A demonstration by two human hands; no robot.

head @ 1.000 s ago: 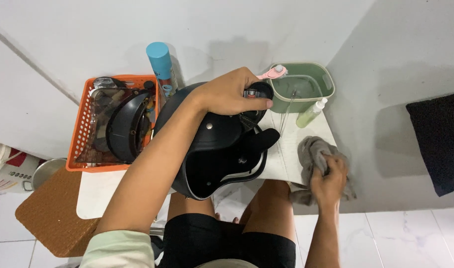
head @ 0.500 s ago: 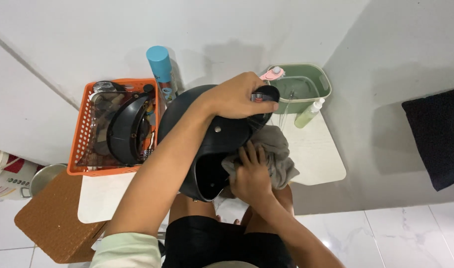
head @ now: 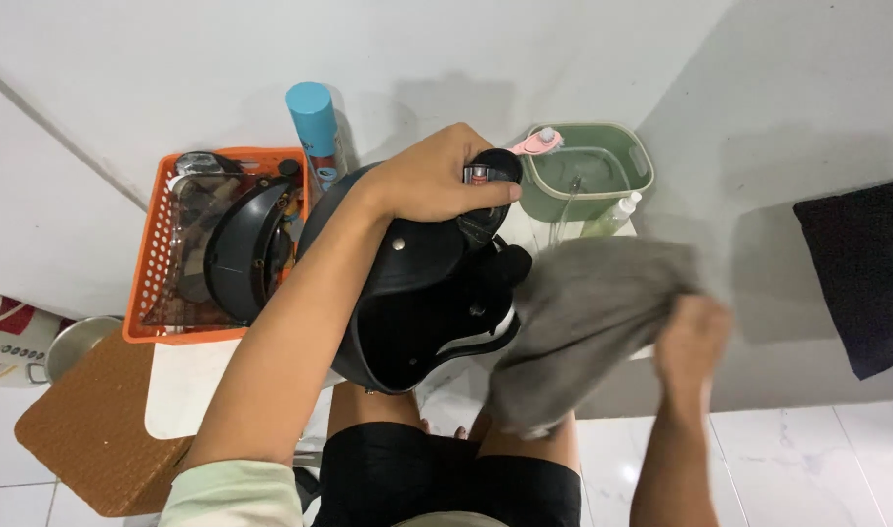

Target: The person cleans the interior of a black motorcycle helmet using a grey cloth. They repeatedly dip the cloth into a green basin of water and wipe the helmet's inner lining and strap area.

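Viewpoint: a head camera looked straight down at a seated person's lap, black shorts and two bare arms, with a small white table just beyond the knees.

Right hand: the right hand was blurred and closed around one end of a grey cloth, low on the right side of the view.

Grey cloth: it hung loose and crumpled between the right hand and the helmet, its far edge just beside the helmet's opening; whether they touched could not be told.

Helmet position: a black helmet was held over the front edge of the table, above the knees, in the centre of the view.

Helmet direction: its long axis ran from near left to far right, and its open underside faced up and towards the person, tilted to the right.

Helmet appearance: a glossy black shell with a dark padded lining inside and a small metal stud on the rim.

Left hand: the left hand curled closed over the far upper rim of the helmet, gripping it.

Further back, left: an orange basket on the table held a second dark helmet.

Further back, centre: a blue-capped spray can stood by the wall.

Further back, right: a green tub of water.
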